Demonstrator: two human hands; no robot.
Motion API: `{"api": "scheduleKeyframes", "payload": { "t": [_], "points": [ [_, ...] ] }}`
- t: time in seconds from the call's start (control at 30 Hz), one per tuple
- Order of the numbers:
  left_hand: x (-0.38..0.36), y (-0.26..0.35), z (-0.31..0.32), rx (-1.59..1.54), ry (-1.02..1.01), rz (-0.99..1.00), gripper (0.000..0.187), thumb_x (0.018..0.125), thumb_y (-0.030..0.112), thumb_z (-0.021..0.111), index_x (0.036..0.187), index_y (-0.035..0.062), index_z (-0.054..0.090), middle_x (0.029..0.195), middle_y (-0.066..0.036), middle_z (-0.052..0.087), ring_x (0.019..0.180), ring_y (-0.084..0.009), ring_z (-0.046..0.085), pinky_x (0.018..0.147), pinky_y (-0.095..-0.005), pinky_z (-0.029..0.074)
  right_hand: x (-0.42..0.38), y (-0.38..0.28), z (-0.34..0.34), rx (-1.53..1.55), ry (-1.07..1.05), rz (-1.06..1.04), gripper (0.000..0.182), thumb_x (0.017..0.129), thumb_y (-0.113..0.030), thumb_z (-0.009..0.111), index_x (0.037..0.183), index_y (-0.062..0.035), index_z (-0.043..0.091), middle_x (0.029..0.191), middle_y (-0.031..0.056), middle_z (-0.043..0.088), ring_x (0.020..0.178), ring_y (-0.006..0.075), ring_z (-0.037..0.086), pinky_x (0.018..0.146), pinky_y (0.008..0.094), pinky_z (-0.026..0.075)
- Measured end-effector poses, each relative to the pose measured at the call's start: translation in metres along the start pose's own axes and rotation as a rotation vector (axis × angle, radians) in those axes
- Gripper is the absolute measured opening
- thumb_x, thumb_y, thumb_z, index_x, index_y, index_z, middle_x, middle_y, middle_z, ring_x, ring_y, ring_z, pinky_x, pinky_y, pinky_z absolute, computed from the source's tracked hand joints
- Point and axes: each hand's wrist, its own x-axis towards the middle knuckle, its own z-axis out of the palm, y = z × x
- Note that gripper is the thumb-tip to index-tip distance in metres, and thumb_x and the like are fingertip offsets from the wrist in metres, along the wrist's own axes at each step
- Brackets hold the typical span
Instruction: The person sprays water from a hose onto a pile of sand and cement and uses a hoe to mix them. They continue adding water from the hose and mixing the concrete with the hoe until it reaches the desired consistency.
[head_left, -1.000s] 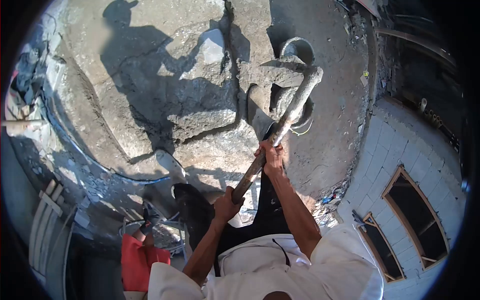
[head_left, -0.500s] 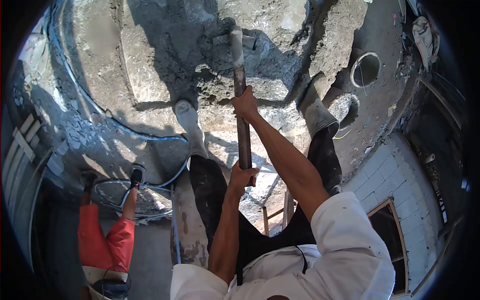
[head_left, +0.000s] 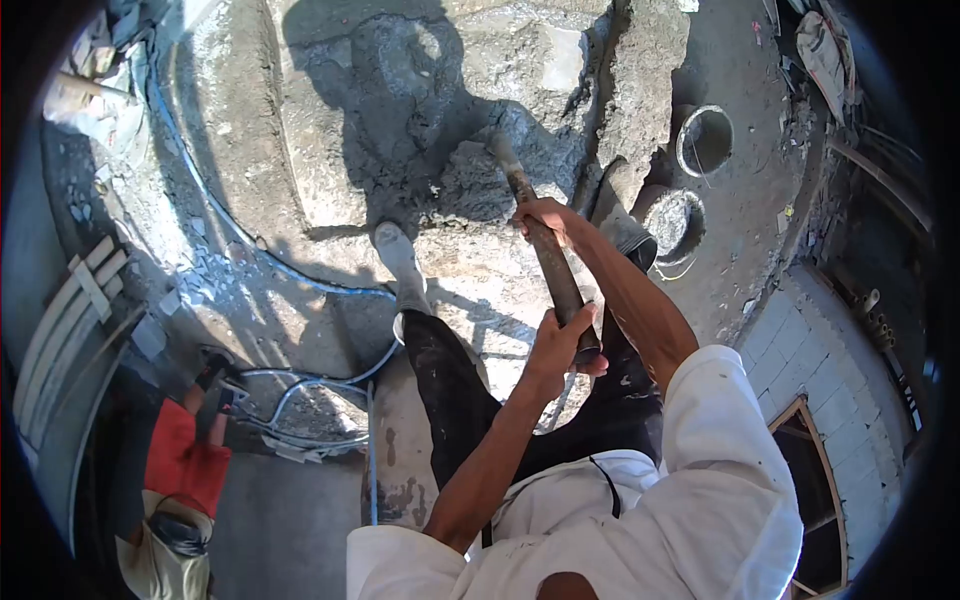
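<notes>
Both my hands grip the long round handle of a mortar-smeared hoe (head_left: 557, 272). My left hand (head_left: 556, 350) is wrapped around the handle's near end. Farther along the shaft, my right hand (head_left: 549, 217) is closed around it. The far end of the hoe sits in the wet grey mortar (head_left: 478, 172), and its blade is hard to make out there. My boots, one pale boot (head_left: 401, 262) on the left and one grey boot (head_left: 620, 205) on the right, stand at the near edge of the mix.
Two round pipe openings, a far one (head_left: 704, 142) and a near one (head_left: 672, 222), lie on the right. A blue hose (head_left: 225, 215) curves along the left. Another person in red shorts (head_left: 188, 455) is at lower left. Wooden slats (head_left: 62, 310) and a block wall (head_left: 815, 365) flank the area.
The hoe has swung from nearly straight to slanted, its near end shifting right and toward me. Both hands moved right with it. The other person appears farther left and lower.
</notes>
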Motion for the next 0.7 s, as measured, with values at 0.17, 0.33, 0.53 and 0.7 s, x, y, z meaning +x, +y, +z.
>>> {"api": "scheduleKeyframes", "payload": {
  "t": [0.17,0.33,0.53,0.7],
  "points": [
    [-0.028,-0.018,0.118,0.254,-0.111,-0.069,0.046,0.084,0.037,0.067,0.098,0.0019,0.041,0.070,-0.010,0.056,0.051,-0.0199,0.062,0.046,-0.0320,0.057,-0.114,0.008,-0.086,0.257,-0.050,-0.129,0.014,0.081,-0.016,0.062,0.077,-0.0036,0.056,0.060,0.0077,0.057,0.048,0.0172,0.055,0.047,0.0322,0.049],
    [-0.035,-0.057,0.213,0.457,-0.285,-0.070,0.050,0.083,0.031,0.070,0.102,-0.0013,0.037,0.081,-0.012,0.055,0.049,-0.0153,0.057,0.043,-0.0284,0.054,-0.240,0.018,-0.172,0.433,0.084,-0.285,0.013,0.081,-0.014,0.062,0.078,-0.0028,0.056,0.060,0.0067,0.057,0.045,0.0169,0.055,0.046,0.0294,0.049],
    [-0.017,-0.048,0.269,0.728,-0.457,-0.094,0.037,0.084,0.021,0.069,0.100,-0.0003,0.045,0.078,-0.006,0.055,0.067,-0.0118,0.059,0.049,-0.0265,0.054,-0.309,0.031,-0.255,0.800,0.332,-0.500,0.014,0.082,-0.009,0.062,0.075,-0.0011,0.053,0.057,0.0096,0.056,0.044,0.0179,0.055,0.042,0.0312,0.049],
    [0.093,-0.039,0.217,1.510,-0.226,0.173,0.037,0.073,0.019,0.070,0.097,0.0018,0.049,0.075,-0.014,0.062,0.065,-0.0265,0.064,0.062,-0.0366,0.053,-0.245,0.039,-0.294,0.909,0.599,-0.721,0.017,0.077,-0.005,0.064,0.075,-0.0029,0.047,0.057,0.0090,0.053,0.045,0.0195,0.055,0.041,0.0340,0.048]
  ]
}}
